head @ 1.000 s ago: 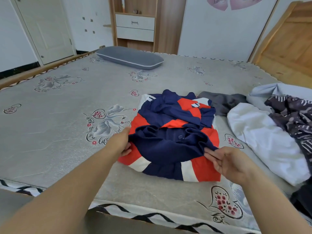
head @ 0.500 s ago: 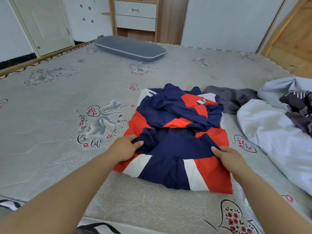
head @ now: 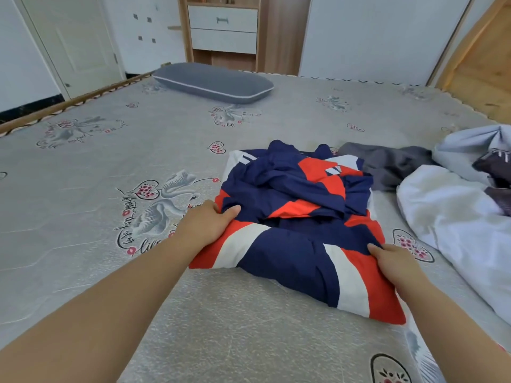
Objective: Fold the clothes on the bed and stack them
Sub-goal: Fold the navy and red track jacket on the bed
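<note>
A red, navy and white garment (head: 298,244) lies partly folded on the grey patterned bed (head: 110,189), its far half still rumpled. My left hand (head: 206,225) grips its left edge, with the thumb on top of the cloth. My right hand (head: 395,261) holds its right edge, the fingertips tucked at the fabric. A dark grey garment (head: 387,164) lies just beyond it. To the right is a heap with a white garment (head: 448,217), a pale blue one (head: 467,145) and a dark patterned one (head: 495,164).
A grey pillow (head: 213,82) lies at the far side of the bed. A wooden cabinet with white drawers (head: 224,26) stands behind it, with a door (head: 74,42) to the left. A wooden board (head: 481,70) leans at the right.
The near fold of the garment has been laid flat over its lower half. Both hands moved from the navy flap out to the garment's side edges. My head came closer.
</note>
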